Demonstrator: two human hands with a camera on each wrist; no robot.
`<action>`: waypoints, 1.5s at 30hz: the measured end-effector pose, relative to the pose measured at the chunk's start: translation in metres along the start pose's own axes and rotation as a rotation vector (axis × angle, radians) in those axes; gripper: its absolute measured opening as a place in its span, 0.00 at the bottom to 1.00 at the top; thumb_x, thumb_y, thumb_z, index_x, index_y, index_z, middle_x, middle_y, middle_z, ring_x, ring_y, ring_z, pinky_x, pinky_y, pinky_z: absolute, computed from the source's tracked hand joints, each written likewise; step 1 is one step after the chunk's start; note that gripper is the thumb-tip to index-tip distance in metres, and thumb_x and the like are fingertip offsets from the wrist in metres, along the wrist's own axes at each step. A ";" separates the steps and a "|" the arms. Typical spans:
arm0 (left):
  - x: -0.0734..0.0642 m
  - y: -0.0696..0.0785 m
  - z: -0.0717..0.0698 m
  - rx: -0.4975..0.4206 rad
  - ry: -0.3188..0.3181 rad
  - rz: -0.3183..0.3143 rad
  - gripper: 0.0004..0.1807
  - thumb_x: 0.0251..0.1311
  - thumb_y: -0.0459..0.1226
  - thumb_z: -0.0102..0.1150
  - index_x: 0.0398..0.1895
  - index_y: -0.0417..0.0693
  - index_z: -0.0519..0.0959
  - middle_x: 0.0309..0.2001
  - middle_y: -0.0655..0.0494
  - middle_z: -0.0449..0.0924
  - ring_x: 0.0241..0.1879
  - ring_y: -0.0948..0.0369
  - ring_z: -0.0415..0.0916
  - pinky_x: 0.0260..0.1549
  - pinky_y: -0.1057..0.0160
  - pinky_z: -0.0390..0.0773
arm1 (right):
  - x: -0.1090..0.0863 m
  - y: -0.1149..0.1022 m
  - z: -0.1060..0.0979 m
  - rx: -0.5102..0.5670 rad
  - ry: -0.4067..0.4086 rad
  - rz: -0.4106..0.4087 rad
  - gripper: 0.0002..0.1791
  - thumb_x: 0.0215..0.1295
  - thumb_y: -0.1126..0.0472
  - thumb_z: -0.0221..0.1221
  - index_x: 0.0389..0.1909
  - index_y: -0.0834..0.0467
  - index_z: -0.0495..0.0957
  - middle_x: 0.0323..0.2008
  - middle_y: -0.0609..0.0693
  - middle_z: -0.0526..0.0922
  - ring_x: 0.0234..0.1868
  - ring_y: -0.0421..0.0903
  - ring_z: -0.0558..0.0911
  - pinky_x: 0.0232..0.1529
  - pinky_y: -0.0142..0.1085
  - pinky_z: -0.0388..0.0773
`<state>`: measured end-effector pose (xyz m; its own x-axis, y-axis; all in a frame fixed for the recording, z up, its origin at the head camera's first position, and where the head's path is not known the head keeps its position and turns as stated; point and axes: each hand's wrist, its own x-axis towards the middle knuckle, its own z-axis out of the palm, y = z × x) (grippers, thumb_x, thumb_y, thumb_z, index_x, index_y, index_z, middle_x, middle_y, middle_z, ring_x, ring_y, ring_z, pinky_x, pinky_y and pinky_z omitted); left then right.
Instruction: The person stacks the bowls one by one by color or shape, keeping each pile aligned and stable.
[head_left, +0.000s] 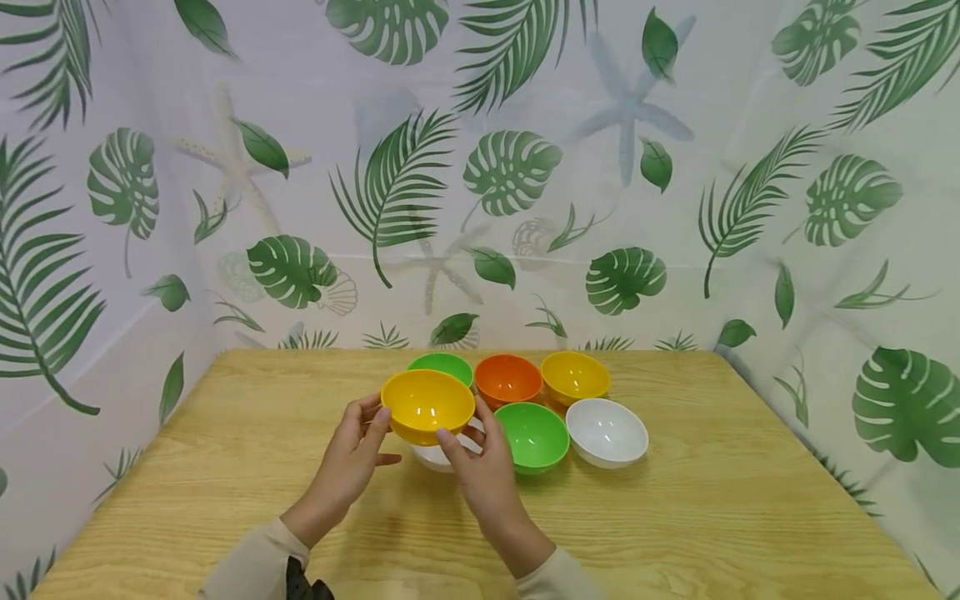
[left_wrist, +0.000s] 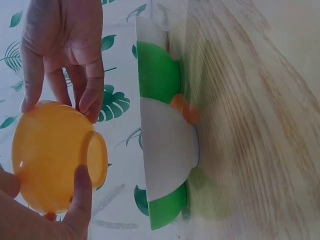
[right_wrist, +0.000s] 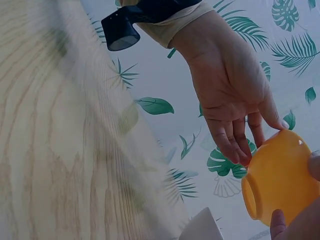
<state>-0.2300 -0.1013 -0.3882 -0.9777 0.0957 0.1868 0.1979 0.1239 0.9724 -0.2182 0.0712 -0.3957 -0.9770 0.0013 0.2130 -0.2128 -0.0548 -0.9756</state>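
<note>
A yellow bowl (head_left: 427, 406) is raised off the table, rim up, and both hands hold it from opposite sides. My left hand (head_left: 347, 457) grips its left side, with the thumb near the rim. On the right side, my right hand (head_left: 486, 471) has its thumb at the front of the bowl and its fingers around the side. The left wrist view shows fingertips against the yellow bowl's (left_wrist: 47, 155) outer wall and near its foot ring. Behind and below it in the head view, a white bowl (head_left: 433, 458) is partly hidden.
Close behind stand a green bowl (head_left: 442, 365), an orange bowl (head_left: 508, 379) and another yellow bowl (head_left: 576, 377). In front of these are a second green bowl (head_left: 532, 439) and a second white bowl (head_left: 607, 433). The wooden table (head_left: 720, 517) meets a leaf-patterned backdrop (head_left: 525, 308).
</note>
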 end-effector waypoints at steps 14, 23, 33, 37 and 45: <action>0.001 0.004 0.002 -0.007 -0.047 -0.010 0.28 0.65 0.41 0.58 0.65 0.41 0.64 0.64 0.44 0.68 0.64 0.49 0.66 0.59 0.54 0.72 | -0.002 -0.007 -0.029 -0.038 -0.089 0.032 0.40 0.63 0.57 0.63 0.72 0.62 0.55 0.69 0.56 0.60 0.60 0.53 0.69 0.57 0.31 0.74; 0.000 0.011 0.004 -0.064 -0.079 -0.030 0.30 0.60 0.36 0.64 0.64 0.41 0.66 0.63 0.42 0.69 0.61 0.48 0.70 0.53 0.61 0.78 | -0.005 -0.011 -0.046 -0.149 -0.104 0.053 0.40 0.60 0.58 0.66 0.71 0.61 0.60 0.61 0.58 0.66 0.55 0.51 0.73 0.49 0.28 0.77; -0.003 0.012 0.012 -0.079 -0.171 -0.034 0.34 0.57 0.38 0.66 0.68 0.45 0.66 0.63 0.47 0.69 0.60 0.50 0.70 0.51 0.63 0.79 | -0.009 -0.021 -0.072 -0.130 -0.142 0.093 0.37 0.56 0.67 0.67 0.68 0.60 0.65 0.60 0.57 0.70 0.50 0.50 0.75 0.46 0.28 0.80; -0.004 0.012 0.016 -0.068 -0.224 -0.006 0.40 0.55 0.41 0.68 0.70 0.46 0.63 0.63 0.46 0.68 0.59 0.49 0.70 0.51 0.62 0.78 | -0.012 -0.022 -0.083 -0.127 -0.202 0.089 0.38 0.57 0.68 0.66 0.69 0.62 0.63 0.61 0.60 0.68 0.49 0.48 0.76 0.47 0.30 0.80; -0.008 0.012 0.023 -0.121 -0.335 0.019 0.38 0.53 0.39 0.70 0.67 0.44 0.66 0.65 0.47 0.66 0.62 0.48 0.67 0.52 0.62 0.78 | -0.018 -0.022 -0.103 -0.217 -0.261 -0.001 0.40 0.54 0.65 0.68 0.68 0.63 0.63 0.56 0.63 0.69 0.52 0.52 0.76 0.48 0.31 0.80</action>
<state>-0.2178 -0.0776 -0.3810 -0.8925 0.4184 0.1683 0.1867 0.0029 0.9824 -0.1973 0.1752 -0.3838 -0.9471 -0.2564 0.1931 -0.2383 0.1589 -0.9581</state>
